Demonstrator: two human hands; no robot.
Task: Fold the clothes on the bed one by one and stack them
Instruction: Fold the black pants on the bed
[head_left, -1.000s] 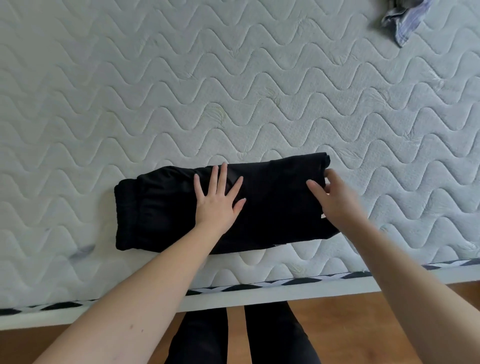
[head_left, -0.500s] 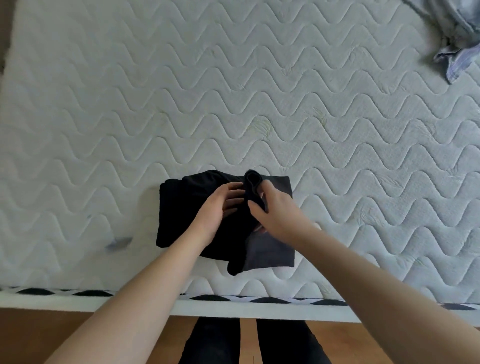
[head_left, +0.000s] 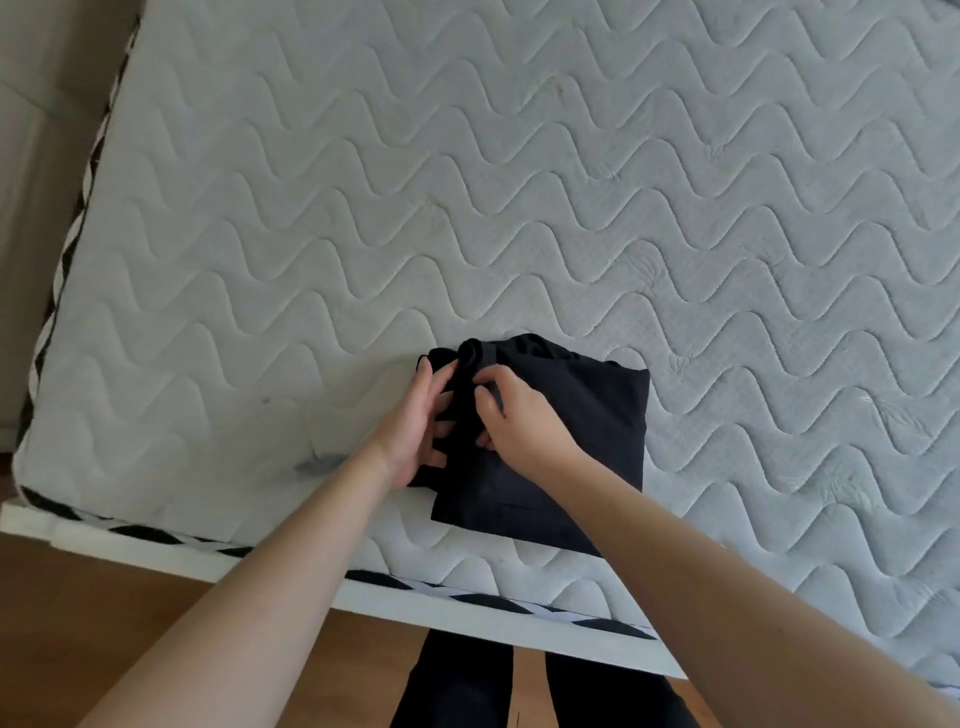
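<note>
The black garment (head_left: 566, 441) near the mattress (head_left: 467, 208) front edge is pinched by both hands, left hand (head_left: 415, 426) and right hand (head_left: 519, 421); its folded edge should be squared and pressed flat

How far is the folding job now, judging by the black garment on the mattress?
Done: the black garment is already a compact, layered rectangle near the front edge of the mattress. In hand: the left hand holds its left edge while the right hand pinches a folded layer on top. Left: finishing this fold and stacking it. No stack or other clothes are in view.
</note>
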